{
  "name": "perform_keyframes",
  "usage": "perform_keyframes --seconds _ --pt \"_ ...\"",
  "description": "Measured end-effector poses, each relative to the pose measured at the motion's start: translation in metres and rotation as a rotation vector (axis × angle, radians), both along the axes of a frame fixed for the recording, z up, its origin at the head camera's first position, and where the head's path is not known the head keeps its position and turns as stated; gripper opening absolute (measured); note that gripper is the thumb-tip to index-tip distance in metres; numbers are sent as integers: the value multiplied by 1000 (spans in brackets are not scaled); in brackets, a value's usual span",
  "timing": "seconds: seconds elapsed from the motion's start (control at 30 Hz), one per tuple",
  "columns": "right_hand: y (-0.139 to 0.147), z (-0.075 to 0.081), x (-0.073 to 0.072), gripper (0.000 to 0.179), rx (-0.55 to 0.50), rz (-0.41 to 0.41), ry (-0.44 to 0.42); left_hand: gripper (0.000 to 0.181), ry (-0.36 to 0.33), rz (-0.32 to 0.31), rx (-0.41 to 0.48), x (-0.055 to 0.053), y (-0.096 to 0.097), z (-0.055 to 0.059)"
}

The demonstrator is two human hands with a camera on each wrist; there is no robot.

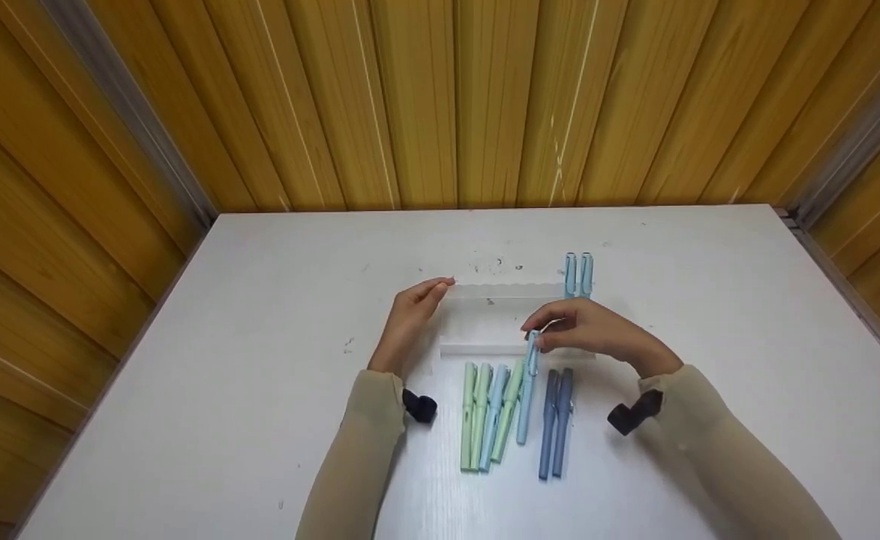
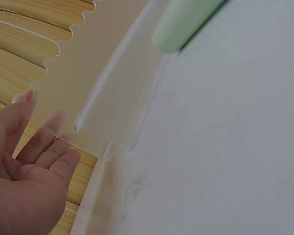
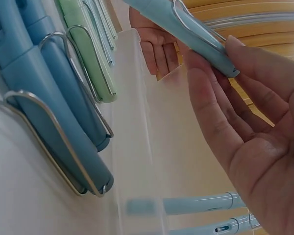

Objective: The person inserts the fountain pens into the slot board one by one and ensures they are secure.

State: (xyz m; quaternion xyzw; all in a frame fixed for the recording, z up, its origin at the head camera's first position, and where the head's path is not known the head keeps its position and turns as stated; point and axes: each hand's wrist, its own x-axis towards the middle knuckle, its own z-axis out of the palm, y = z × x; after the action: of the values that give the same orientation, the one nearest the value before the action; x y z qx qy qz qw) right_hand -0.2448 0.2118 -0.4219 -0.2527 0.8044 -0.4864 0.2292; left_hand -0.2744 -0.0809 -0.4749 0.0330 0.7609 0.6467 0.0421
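My left hand (image 1: 412, 319) pinches the far left corner of a clear plastic pen rack (image 1: 507, 291) with a scalloped back edge; thumb and fingers hold that edge in the left wrist view. Between the thumb and fingertips of my right hand (image 1: 597, 330) is a light blue pen (image 1: 526, 401), gripped by its clip end and tilted over the rack's front strip (image 1: 485, 349). Two light blue pens (image 1: 578, 271) lie side by side on the rack's right end, partly hidden behind the right hand. The right wrist view shows the held pen's metal clip (image 3: 196, 22).
Green pens (image 1: 467, 420) and one light blue pen (image 1: 494, 420) lie in a row before the rack. Two dark blue pens (image 1: 556, 424) lie just right of them. The white table (image 1: 259, 360) meets a yellow wood-look wall (image 1: 409, 105) behind.
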Motion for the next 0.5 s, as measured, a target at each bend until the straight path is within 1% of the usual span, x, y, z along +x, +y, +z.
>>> perform_keyframes --seconds 0.2,0.33,0.5 --pt "4 6 -4 34 -44 -41 1 38 7 -15 18 1 1 0" --pt "7 11 -5 32 -19 -97 49 37 4 -13 5 1 1 -1" --pt "7 19 -8 31 21 -156 105 37 22 1 -27 0 1 1"
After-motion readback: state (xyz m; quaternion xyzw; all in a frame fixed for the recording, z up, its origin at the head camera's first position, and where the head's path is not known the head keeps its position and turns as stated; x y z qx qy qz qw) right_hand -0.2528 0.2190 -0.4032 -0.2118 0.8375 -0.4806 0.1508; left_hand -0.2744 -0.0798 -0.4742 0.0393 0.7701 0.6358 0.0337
